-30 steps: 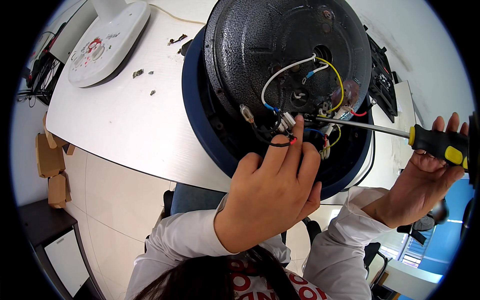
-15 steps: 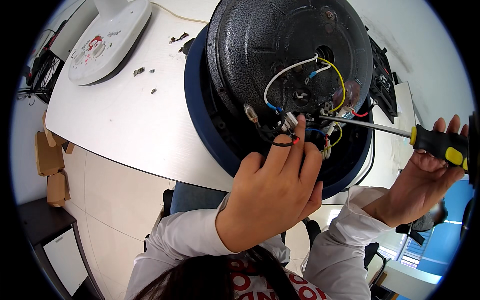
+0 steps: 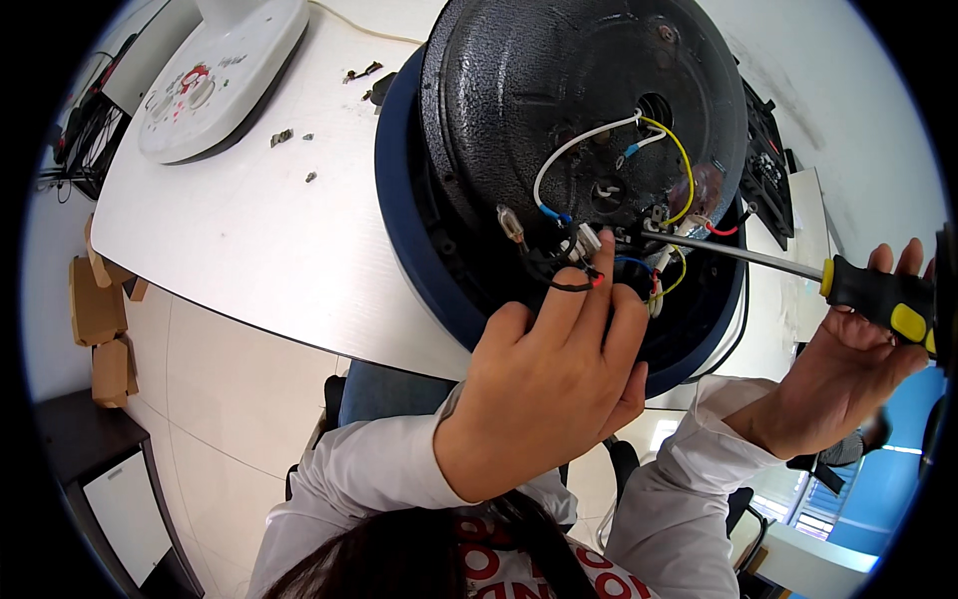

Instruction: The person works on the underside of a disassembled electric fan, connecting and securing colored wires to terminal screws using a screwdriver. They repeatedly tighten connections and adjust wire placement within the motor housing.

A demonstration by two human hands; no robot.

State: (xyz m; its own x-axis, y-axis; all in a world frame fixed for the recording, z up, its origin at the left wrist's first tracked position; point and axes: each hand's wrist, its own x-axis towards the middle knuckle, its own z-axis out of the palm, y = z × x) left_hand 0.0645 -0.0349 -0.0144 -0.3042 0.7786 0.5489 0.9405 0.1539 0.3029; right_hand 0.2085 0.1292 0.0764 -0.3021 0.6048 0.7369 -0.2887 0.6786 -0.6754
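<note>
White table [image 3: 230, 240], right hand [image 3: 848, 369] gripping screwdriver [image 3: 798, 275] — tip inside cooker base [image 3: 559, 150]

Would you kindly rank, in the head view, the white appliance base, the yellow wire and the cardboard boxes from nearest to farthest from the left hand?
1. yellow wire, just above the left hand.
2. white appliance base, upper left on the table.
3. cardboard boxes, far left on the floor.

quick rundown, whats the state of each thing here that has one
Round appliance: upside down on the table, black base exposed, wiring showing.
Wires: loose, looping over the base.
Screwdriver: held level, tip in at the wiring.
Right hand: closed round the screwdriver handle.
Left hand: fingertips pressed on the wiring by the base's edge.
White cover: lying apart on the table.
</note>
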